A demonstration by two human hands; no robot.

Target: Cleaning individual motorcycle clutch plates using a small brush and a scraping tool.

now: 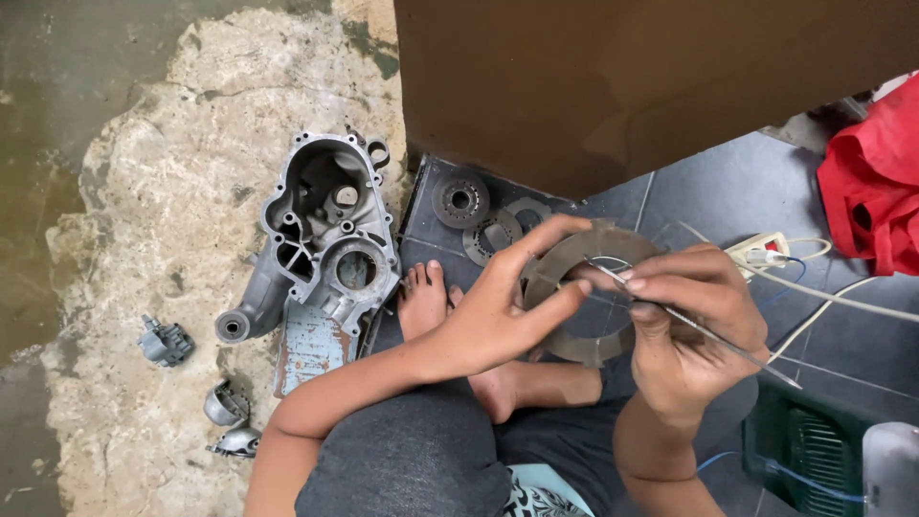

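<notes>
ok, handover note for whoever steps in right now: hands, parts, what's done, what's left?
Left hand: holds the ring-shaped clutch plate by its rim, thumb on the outer edge.
Right hand: pinches a thin metal pick, its tip on the plate's upper inner edge.
Parts: bare engine crankcase lies open side up on the floor to the left; three more round plates lie on the dark tile by the foot; small metal pieces lie on the concrete.
Done: case stripped, plates out.
Left: the plate in hand is under the pick; the others lie untouched.
</notes>
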